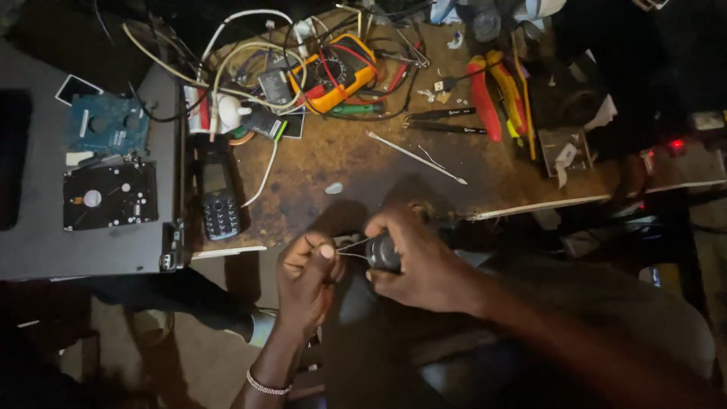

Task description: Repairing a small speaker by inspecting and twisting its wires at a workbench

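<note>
Head view. Both hands work just off the near edge of the brown workbench (341,163), above the lap.

Right hand (420,265): fingers curled closed around a small dark round part (383,252), gripping it from the right. What kind of part it is cannot be told; too dark.

Left hand (307,280): closed in a pinch, thumb and forefinger tips clamped on thin pale wires (351,248). The wires run from the pinch across to the round part, two strands visible, fanned slightly. Beaded bracelet (265,385) on the left wrist.

On the bench, far edge, centre: yellow multimeter (333,72) in a tangle of red, black and white leads. Far right part: red-and-yellow-handled pliers (496,91), lying with handles toward the near edge. Just left of the pliers: two black tweezers (443,121), roughly parallel. Centre: thin white rod (416,157) lying diagonally. Left edge of the bench: black keypad phone (219,201), keypad toward the near edge.

Grey side surface (38,242) adjoining the bench on the left: bare hard disk drive (110,195), and beyond it a blue circuit board (106,125).
</note>
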